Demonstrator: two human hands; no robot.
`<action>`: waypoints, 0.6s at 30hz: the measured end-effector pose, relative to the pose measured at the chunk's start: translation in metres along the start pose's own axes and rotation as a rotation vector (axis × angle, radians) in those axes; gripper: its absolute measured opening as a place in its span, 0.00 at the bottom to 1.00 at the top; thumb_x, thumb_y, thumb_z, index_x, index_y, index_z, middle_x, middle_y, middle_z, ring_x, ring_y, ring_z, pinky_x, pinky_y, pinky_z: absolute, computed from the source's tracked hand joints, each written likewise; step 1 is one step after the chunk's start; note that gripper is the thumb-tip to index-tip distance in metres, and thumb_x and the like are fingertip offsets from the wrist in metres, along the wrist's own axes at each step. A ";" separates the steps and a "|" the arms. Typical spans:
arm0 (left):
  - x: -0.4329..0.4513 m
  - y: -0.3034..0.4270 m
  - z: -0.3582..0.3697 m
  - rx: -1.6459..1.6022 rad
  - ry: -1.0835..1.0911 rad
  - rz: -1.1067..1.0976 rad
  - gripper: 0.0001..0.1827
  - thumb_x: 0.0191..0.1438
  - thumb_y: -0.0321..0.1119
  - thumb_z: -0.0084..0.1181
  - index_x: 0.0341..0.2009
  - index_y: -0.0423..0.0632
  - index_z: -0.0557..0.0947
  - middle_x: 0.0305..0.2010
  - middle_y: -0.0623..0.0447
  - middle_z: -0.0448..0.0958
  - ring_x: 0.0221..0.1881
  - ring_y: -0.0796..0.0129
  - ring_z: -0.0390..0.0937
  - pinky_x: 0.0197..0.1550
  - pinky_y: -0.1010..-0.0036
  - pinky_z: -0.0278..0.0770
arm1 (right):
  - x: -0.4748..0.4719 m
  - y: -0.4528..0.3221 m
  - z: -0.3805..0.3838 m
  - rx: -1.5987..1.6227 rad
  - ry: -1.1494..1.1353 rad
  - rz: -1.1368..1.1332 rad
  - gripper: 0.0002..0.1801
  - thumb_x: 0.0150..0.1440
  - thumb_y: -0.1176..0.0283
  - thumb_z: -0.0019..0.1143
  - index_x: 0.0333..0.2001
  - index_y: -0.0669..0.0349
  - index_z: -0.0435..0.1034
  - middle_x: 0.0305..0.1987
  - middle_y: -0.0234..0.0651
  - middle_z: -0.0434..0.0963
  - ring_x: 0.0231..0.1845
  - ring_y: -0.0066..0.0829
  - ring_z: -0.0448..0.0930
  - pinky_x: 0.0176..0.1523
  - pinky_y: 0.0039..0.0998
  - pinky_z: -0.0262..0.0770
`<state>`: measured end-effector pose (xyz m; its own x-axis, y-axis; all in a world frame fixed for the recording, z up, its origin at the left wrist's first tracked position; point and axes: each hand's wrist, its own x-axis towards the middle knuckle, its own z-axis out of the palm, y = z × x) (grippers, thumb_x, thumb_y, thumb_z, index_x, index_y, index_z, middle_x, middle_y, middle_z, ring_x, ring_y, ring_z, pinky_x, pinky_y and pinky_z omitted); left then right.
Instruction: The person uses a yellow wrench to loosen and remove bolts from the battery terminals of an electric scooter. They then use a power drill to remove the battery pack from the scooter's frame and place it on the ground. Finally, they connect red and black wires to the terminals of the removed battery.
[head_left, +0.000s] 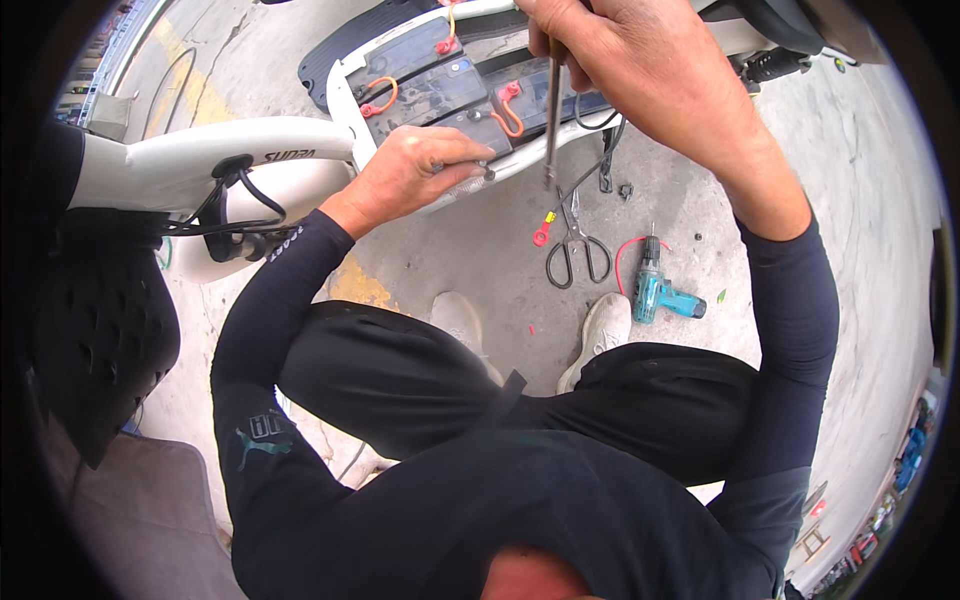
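My left hand (420, 171) is at the near edge of the scooter's white frame (442, 196), pinching small metal fasteners between thumb and fingers. My right hand (637, 67) grips a screwdriver (553, 112) above the frame, its shaft pointing down and its tip free of any screw. Several dark batteries (439, 94) sit side by side within the frame. Short orange cables (512, 122) with red terminal ends join some of their terminals. A dark cable with a red ring terminal (541, 235) hangs over the near side.
Black-handled scissors (576, 251) and a teal cordless drill (651, 289) lie on the concrete, with a red wire beside the drill. My shoes (604, 322) are close to both tools. The scooter's white body tube (240, 146) extends left. A black bracket (606, 169) hangs below the frame.
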<state>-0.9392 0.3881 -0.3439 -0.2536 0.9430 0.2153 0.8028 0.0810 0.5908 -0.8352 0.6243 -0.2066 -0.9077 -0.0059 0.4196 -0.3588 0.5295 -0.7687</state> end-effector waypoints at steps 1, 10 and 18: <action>0.001 0.001 0.003 0.028 0.001 0.032 0.11 0.54 0.24 0.67 0.43 0.45 0.88 0.38 0.48 0.85 0.37 0.55 0.83 0.40 0.66 0.81 | -0.002 -0.017 -0.013 -0.019 -0.104 0.087 0.08 0.65 0.75 0.51 0.43 0.71 0.70 0.32 0.48 0.79 0.33 0.42 0.81 0.40 0.38 0.76; -0.013 -0.002 0.027 0.111 -0.242 0.208 0.16 0.51 0.22 0.66 0.46 0.45 0.85 0.41 0.50 0.80 0.40 0.55 0.78 0.45 0.62 0.74 | -0.154 0.053 -0.083 -0.243 -0.483 0.471 0.12 0.70 0.64 0.53 0.39 0.62 0.70 0.23 0.27 0.69 0.26 0.19 0.70 0.32 0.28 0.68; -0.023 0.001 0.036 0.164 -0.510 0.338 0.14 0.45 0.25 0.62 0.40 0.47 0.86 0.34 0.51 0.76 0.37 0.58 0.76 0.42 0.63 0.73 | -0.399 0.180 -0.058 -0.448 -0.211 1.178 0.23 0.70 0.53 0.50 0.38 0.65 0.74 0.25 0.48 0.78 0.30 0.48 0.81 0.37 0.45 0.73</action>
<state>-0.9129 0.3778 -0.3767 0.2851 0.9570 -0.0528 0.8761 -0.2378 0.4193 -0.5251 0.7708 -0.4845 -0.6574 0.5481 -0.5171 0.7497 0.5449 -0.3756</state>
